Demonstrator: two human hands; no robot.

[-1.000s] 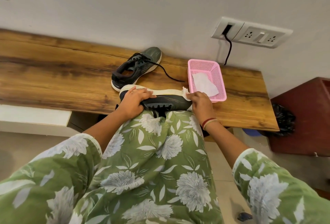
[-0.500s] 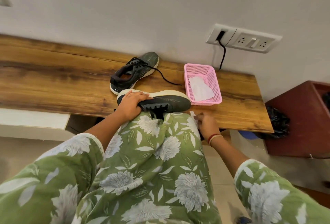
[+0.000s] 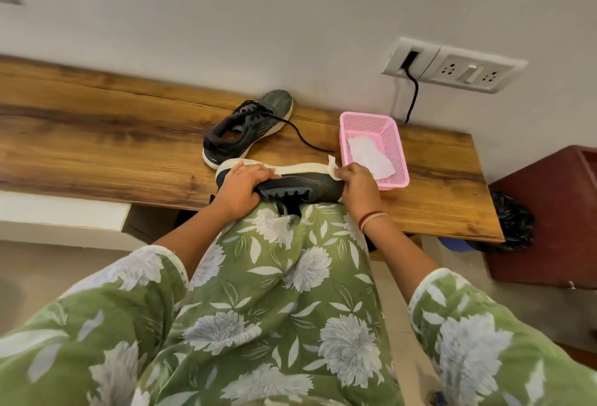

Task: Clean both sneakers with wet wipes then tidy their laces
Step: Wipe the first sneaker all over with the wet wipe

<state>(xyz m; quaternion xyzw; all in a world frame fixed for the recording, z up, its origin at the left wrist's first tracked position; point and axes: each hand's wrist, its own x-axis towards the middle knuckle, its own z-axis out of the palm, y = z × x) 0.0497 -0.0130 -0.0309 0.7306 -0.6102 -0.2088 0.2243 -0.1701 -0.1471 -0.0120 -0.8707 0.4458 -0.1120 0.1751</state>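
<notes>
Your left hand (image 3: 244,184) curls over the heel end of the dark grey sneaker with the cream sole (image 3: 302,183) and grips it. Your right hand (image 3: 357,187) pinches a small white wet wipe (image 3: 332,169) against the toe end of that sole. The sneaker lies on its side between your two hands, sole turned toward the wall, at the near edge of the long wooden bench (image 3: 97,140). Its black laces (image 3: 290,206) hang down against your green floral garment (image 3: 274,292). Just behind it the second dark grey sneaker (image 3: 248,127) stands upright, toe toward the wall, with one loose black lace (image 3: 300,134) trailing across the wood toward the pink plastic mesh basket (image 3: 366,118). The basket sits just beyond your right hand and holds another white wipe (image 3: 368,155). A white socket panel (image 3: 452,64) is on the wall above it.
</notes>
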